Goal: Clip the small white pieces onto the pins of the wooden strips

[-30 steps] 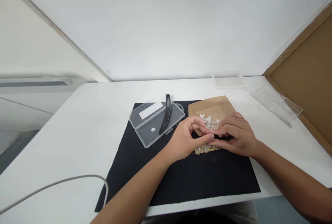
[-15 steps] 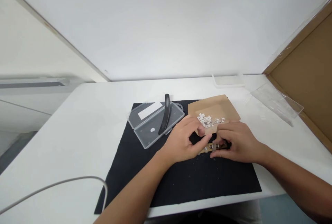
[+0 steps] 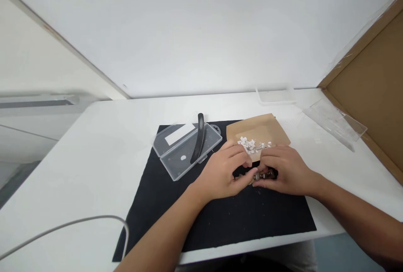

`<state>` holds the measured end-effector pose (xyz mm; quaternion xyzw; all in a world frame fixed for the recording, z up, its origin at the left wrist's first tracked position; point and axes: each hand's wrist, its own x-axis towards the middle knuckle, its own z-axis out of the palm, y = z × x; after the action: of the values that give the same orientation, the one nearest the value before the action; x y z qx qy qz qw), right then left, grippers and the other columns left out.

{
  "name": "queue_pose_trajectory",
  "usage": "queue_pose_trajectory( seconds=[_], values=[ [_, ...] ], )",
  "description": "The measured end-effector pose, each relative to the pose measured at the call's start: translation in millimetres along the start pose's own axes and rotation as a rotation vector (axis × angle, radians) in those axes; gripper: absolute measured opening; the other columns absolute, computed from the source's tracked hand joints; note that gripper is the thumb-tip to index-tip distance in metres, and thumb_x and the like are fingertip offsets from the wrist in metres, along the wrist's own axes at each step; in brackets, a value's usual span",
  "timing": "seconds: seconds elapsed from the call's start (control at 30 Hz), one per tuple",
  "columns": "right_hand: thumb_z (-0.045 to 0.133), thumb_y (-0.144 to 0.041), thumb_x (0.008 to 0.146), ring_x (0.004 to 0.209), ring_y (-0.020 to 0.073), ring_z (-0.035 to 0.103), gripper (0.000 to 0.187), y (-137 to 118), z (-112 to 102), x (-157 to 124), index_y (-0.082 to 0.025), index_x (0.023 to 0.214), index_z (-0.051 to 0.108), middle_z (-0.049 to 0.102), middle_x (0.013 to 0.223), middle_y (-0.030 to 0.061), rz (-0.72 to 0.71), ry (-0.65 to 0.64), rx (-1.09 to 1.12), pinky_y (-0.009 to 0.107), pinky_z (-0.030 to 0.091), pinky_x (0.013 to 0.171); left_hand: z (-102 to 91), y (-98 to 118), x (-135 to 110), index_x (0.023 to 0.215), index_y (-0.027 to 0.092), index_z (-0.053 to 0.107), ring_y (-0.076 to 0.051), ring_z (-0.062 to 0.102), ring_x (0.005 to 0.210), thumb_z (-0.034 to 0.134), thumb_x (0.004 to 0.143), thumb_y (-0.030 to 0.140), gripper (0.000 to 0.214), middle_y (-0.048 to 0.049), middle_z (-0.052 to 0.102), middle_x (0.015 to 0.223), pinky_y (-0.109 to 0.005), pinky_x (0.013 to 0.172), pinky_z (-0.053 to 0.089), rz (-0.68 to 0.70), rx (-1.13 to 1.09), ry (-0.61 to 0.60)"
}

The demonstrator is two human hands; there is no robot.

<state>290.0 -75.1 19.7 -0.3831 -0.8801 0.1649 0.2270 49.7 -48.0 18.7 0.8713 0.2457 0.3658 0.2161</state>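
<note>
A small narrow strip with shiny metal bits and tan patches [image 3: 266, 175] is between my hands, partly hidden by the fingers. My right hand [image 3: 285, 170] is closed round its right part, thumb along the near side. My left hand [image 3: 225, 172] is closed at the strip's left part, its thumb tip close against the right fingertips. Just beyond the hands lies a brown paper tray [image 3: 273, 127] bearing several small white pieces [image 3: 247, 143].
A black mat [image 3: 252, 217] lies under the work, with tiny crumbs on it. Left of the hands is an open clear plastic case [image 3: 171, 165] with a curved black handle-like piece [image 3: 198, 137] across it. Clear plastic sheets [image 3: 333, 123] lie at right; a grey cable [image 3: 78, 220] crosses front left.
My left thumb has moved right onto the strip, meeting the right fingertips. The strip's left part is now more covered. The whole view has shifted slightly.
</note>
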Motion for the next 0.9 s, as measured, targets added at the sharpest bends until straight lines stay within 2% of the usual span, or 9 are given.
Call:
queue_pose_trajectory(
  seconds=[0.13, 0.33, 0.5, 0.77, 0.83, 0.9],
  values=[
    [0.085, -0.043, 0.089, 0.073, 0.0133, 0.060, 0.033, 0.6, 1.1, 0.0, -0.021, 0.080, 0.062, 0.066, 0.077, -0.0046, 0.004, -0.018, 0.001, 0.032, 0.030, 0.070, -2.0, -1.3, -0.5, 0.093, 0.020, 0.076, -0.020, 0.056, 0.088, 0.071, 0.096, 0.025, 0.007, -0.0075, 0.066, 0.095, -0.036, 0.082, 0.049, 0.053, 0.028, -0.063],
    [0.081, -0.041, 0.092, 0.075, 0.0146, 0.061, 0.028, 0.4, 2.3, 0.0, -0.021, 0.083, 0.064, 0.067, 0.079, -0.0031, -0.016, -0.030, 0.004, 0.032, 0.030, 0.071, -3.7, -3.8, -1.3, 0.094, 0.024, 0.083, -0.020, 0.055, 0.087, 0.073, 0.096, 0.028, 0.012, -0.0071, 0.064, 0.092, -0.034, 0.078, 0.049, 0.092, 0.024, -0.168],
    [0.077, -0.035, 0.093, 0.076, 0.0153, 0.061, 0.023, -2.7, 1.4, 1.9, -0.021, 0.080, 0.063, 0.068, 0.080, -0.0020, -0.001, -0.039, -0.004, 0.033, 0.029, 0.071, -4.0, 0.5, -0.3, 0.094, 0.024, 0.083, -0.021, 0.056, 0.090, 0.069, 0.100, 0.029, 0.016, -0.0071, 0.063, 0.091, -0.034, 0.079, 0.052, 0.092, 0.107, -0.260],
    [0.078, -0.033, 0.091, 0.080, 0.0165, 0.062, 0.020, -2.2, 3.4, 0.6, -0.021, 0.085, 0.063, 0.069, 0.084, -0.0020, 0.014, -0.048, -0.016, 0.034, 0.030, 0.072, -4.9, 7.8, 1.2, 0.084, 0.019, 0.078, -0.021, 0.052, 0.086, 0.065, 0.102, 0.030, 0.024, -0.0069, 0.059, 0.087, -0.031, 0.067, 0.047, 0.124, 0.239, -0.320],
    [0.079, -0.036, 0.092, 0.081, 0.0174, 0.063, 0.022, -1.1, 1.8, 1.1, -0.021, 0.086, 0.064, 0.070, 0.085, -0.0012, 0.011, -0.065, -0.020, 0.034, 0.030, 0.074, -4.2, 8.1, 0.7, 0.083, 0.019, 0.077, -0.020, 0.052, 0.084, 0.064, 0.102, 0.029, 0.025, -0.0069, 0.058, 0.087, -0.031, 0.065, 0.045, 0.128, 0.255, -0.320],
    [0.081, -0.048, 0.092, 0.083, 0.0187, 0.064, 0.030, -0.1, -2.7, 2.3, -0.022, 0.090, 0.066, 0.071, 0.088, -0.0005, -0.015, -0.106, -0.016, 0.034, 0.031, 0.076, -3.5, 8.7, 0.3, 0.082, 0.018, 0.076, -0.020, 0.051, 0.082, 0.064, 0.103, 0.030, 0.027, -0.0070, 0.059, 0.087, -0.031, 0.064, 0.044, 0.130, 0.267, -0.312]
  ],
)
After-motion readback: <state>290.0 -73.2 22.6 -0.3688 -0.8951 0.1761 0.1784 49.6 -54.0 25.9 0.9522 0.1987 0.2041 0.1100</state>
